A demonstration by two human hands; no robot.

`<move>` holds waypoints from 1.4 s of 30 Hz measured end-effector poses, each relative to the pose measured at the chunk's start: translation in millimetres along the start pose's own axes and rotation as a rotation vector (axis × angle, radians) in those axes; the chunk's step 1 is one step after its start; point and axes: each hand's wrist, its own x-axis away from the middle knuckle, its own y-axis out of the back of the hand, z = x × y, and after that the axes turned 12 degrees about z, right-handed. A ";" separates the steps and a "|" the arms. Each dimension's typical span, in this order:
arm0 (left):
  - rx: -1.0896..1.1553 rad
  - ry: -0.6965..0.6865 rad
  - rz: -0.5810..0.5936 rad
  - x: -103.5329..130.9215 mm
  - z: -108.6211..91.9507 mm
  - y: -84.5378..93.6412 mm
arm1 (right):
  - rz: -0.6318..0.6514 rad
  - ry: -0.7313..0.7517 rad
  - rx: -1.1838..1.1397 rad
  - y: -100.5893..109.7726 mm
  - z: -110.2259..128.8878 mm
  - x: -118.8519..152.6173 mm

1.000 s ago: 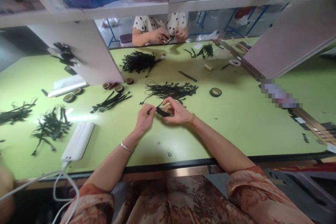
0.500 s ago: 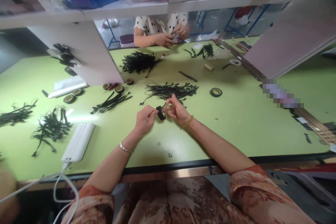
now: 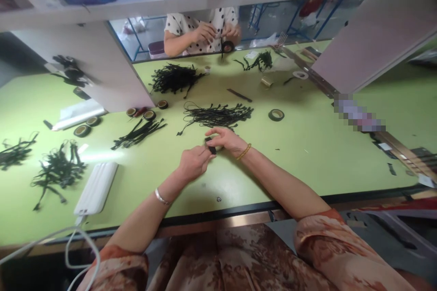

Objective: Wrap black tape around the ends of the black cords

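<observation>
My left hand (image 3: 194, 163) and my right hand (image 3: 223, 140) meet over the green table (image 3: 259, 168). Between them is a roll of black tape (image 3: 211, 146), gripped by the fingers of both. A silver bangle is on my left wrist, a yellow bracelet on the right. Just beyond my hands lies a bundle of thin black cables (image 3: 218, 114). Any cable end inside my fingers is too small to make out.
Opposite, a person's hands (image 3: 218, 34) hold a black roll. Around lie more black cable piles (image 3: 175, 77), a tape roll (image 3: 276, 114), a dark blade-like strip (image 3: 239, 95) and a white power bank (image 3: 96, 188) with its cable. A shelf (image 3: 150, 3) spans above.
My right hand has closed in over the tape roll, and my left hand has moved slightly right and turned. The person opposite now has a black roll in view. The whole view has shifted slightly.
</observation>
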 end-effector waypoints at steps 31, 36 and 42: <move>1.646 0.682 -0.151 -15.4 7.5 6.2 | 0.065 0.569 0.780 1.1 6.3 12.2; 1.148 0.518 -0.180 -10.0 14.1 -4.8 | 0.079 0.457 0.710 -0.9 1.6 9.3; 0.791 0.476 -0.246 -9.6 21.4 -0.3 | 0.039 0.322 0.729 -6.1 -2.2 8.2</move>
